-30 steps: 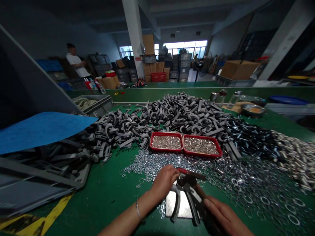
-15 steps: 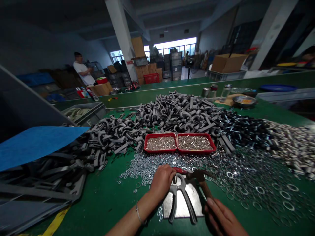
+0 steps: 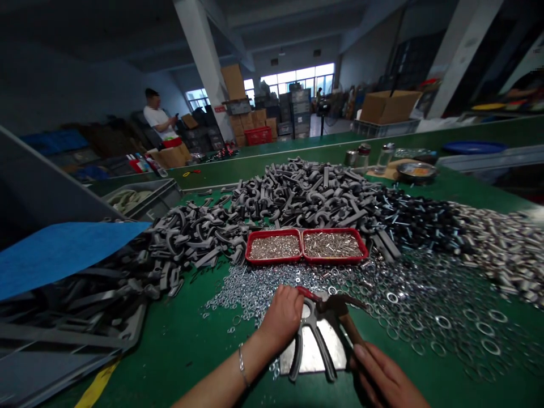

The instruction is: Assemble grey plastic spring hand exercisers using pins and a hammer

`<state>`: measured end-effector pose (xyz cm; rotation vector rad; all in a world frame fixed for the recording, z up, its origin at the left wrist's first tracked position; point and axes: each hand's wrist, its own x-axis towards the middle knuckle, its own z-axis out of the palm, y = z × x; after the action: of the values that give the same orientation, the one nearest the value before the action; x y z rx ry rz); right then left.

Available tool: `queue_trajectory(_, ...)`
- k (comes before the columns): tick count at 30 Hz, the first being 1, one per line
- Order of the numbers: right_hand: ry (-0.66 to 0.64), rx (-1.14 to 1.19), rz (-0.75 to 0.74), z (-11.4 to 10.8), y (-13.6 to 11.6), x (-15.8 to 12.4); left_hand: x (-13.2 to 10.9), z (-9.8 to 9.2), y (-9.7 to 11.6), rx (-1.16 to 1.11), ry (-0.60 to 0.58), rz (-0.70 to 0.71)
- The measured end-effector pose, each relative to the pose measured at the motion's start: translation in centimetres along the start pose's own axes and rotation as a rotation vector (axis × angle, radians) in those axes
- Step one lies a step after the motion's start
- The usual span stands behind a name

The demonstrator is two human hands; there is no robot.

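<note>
Two hands work at the near edge of the green bench [image 3: 182,345] in the head view.

1. Change. One second ago the head of the hammer [image 3: 349,327] lay over the top of the grey forked piece [image 3: 313,324] and hid it. Half a second ago the head stood off to the right. Now it sits just to the right of the piece's top end, apart from it, and the round eye at that end shows. The piece has kept its place on the steel plate [image 3: 340,354], legs pointing toward the person. Judgement: the work stands between blows and the piece has not shifted.

2. Left hand [image 3: 283,317]. Fingers are curled downward and pressed together over the top end of the forked piece, holding it against the plate. A short red item [image 3: 309,293] projects from under the fingertips; its kind cannot be told. A bracelet [image 3: 242,365] sits on the wrist.

3. Right hand [image 3: 385,377]. It is wrapped closed around the lower end of the hammer's wooden handle and is partly cut off by the frame edge.

4. Surroundings. Loose washers [image 3: 255,289] lie around the plate. Beyond them stand two red trays [image 3: 274,247] of small metal parts, then a heap of grey castings [image 3: 297,195].
</note>
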<state>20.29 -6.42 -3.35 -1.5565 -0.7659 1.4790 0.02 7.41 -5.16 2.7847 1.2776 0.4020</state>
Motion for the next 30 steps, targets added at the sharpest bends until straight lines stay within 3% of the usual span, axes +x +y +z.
queue_trajectory(4,-0.09,-0.307,-0.12,-1.3,-2.0,0.9,-0.3,-0.8,-0.1,-0.076,0.054,-0.055)
queue_trajectory(8,-0.236,-0.651,-0.296,-1.9,-6.5,1.5,-2.2,-2.5,0.2,-0.216,0.125,-0.18)
queue_trajectory(11,-0.222,-0.794,-0.425,-1.0,-9.1,2.0,-4.3,-3.5,0.4,-0.234,0.048,-0.133)
queue_trajectory(16,-0.317,-1.091,-0.325,0.6,-10.1,4.5,-5.6,-3.4,0.5,-0.176,-0.12,-0.154)
queue_trajectory(18,-0.356,-1.073,-0.364,0.7,-10.0,5.3,-5.4,-3.1,0.4,-0.18,-0.136,-0.175)
queue_trajectory(20,-0.317,-1.078,-0.392,0.5,-9.9,5.7,-5.2,-3.1,0.2,-0.194,-0.14,-0.18)
queue_trajectory(23,-0.279,-1.109,-0.332,0.2,-10.0,5.6,-5.0,-3.2,0.0,-0.201,-0.154,-0.186)
queue_trajectory(27,-0.316,-0.869,-0.371,0.1,-9.7,4.0,-4.9,-3.0,-0.1,-0.182,-0.166,-0.183)
queue_trajectory(30,-0.186,-0.709,-0.323,-0.3,-8.4,3.0,-4.5,-3.0,0.0,-0.193,-0.173,-0.171)
